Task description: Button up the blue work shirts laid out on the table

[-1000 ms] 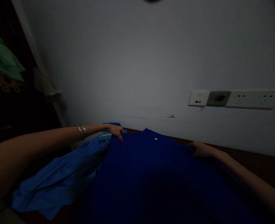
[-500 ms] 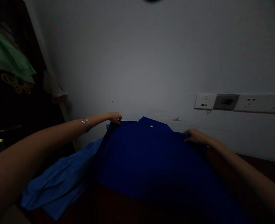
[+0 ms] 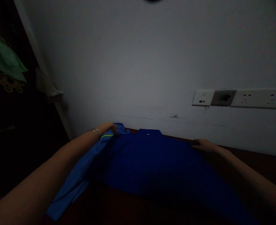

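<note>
"Can you read any words from where we stand?"
"No, not one. There's a little white tag on the dark blue shirt, but it's too small to read."
"And that white plate on the wall?"
"Just a tiny, faint mark. I can't make it out."

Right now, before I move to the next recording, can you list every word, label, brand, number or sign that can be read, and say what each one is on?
No text can be read.
White label on the dark blue shirt, at its neck: too small to read.
Leftmost wall plate: a faint mark, too blurred to read.
Light blue garment: a yellow-green stripe, no legible lettering.
</note>
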The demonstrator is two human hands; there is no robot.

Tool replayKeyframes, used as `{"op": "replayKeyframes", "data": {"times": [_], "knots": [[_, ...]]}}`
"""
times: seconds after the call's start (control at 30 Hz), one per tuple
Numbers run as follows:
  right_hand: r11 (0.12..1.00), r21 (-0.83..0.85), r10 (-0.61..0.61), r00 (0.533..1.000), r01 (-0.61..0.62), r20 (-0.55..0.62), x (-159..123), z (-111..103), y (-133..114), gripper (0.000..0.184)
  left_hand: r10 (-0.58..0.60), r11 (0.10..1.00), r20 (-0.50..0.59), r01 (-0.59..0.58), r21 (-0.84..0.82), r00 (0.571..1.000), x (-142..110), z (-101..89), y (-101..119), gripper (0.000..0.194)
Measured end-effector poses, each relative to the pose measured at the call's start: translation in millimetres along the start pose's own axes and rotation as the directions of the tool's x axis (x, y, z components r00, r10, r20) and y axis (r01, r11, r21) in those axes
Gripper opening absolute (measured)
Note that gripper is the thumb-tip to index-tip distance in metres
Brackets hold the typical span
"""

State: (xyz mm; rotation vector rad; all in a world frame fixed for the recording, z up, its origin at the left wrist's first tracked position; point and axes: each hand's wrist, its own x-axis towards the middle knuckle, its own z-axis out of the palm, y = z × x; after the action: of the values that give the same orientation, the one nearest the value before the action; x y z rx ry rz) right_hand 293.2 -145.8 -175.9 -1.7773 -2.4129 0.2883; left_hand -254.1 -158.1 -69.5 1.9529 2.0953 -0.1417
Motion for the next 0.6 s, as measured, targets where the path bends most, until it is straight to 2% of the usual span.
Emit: {"op": "replayKeyframes", "data": {"times": [0.07, 0.13, 0.23, 0.4, 0.5, 0.57, 0.6], "knots": [[0.999, 0.046, 0.005, 1.000, -0.005, -0.006, -1.2, 8.0, 0.3, 0.050, -0.037, 0.998, -0.067, 0.035, -0.045, 0.997, 6.1, -0.8, 15.7, 0.026], [0.995, 0.100, -0.017, 1.000, 0.016, 0.012, -2.6, 13.5, -3.5, 0.046, -0.075, 0.993, -0.190, 0.055, -0.108, 0.979, 12.9, 4.2, 34.3, 0.029], [0.986, 0.164, -0.008, 1.000, 0.012, -0.025, -4.6, 20.4, -9.9, 0.041, -0.217, 0.965, -0.378, 0.138, -0.225, 0.900, 21.8, 25.5, 65.6, 0.037], [0.939, 0.325, 0.185, 0.963, -0.114, -0.195, -3.9, 36.5, -11.1, 0.037, -0.446, 0.879, -0.485, 0.266, -0.396, 0.752, 25.7, 76.0, 111.7, 0.034], [0.918, 0.378, 0.232, 0.932, -0.116, -0.278, -3.4, 42.5, -9.9, 0.034, -0.516, 0.848, -0.534, 0.308, -0.432, 0.670, 19.7, 92.3, 115.6, 0.037], [0.911, 0.405, 0.217, 0.927, -0.079, -0.307, -4.1, 42.9, -9.9, 0.033, -0.521, 0.850, -0.585, 0.319, -0.418, 0.622, 13.5, 93.9, 104.4, 0.040], [0.905, 0.422, 0.200, 0.929, -0.052, -0.313, -4.7, 42.3, -10.1, 0.032, -0.520, 0.853, -0.595, 0.327, -0.407, 0.613, 10.2, 92.4, 95.6, 0.041]]}}
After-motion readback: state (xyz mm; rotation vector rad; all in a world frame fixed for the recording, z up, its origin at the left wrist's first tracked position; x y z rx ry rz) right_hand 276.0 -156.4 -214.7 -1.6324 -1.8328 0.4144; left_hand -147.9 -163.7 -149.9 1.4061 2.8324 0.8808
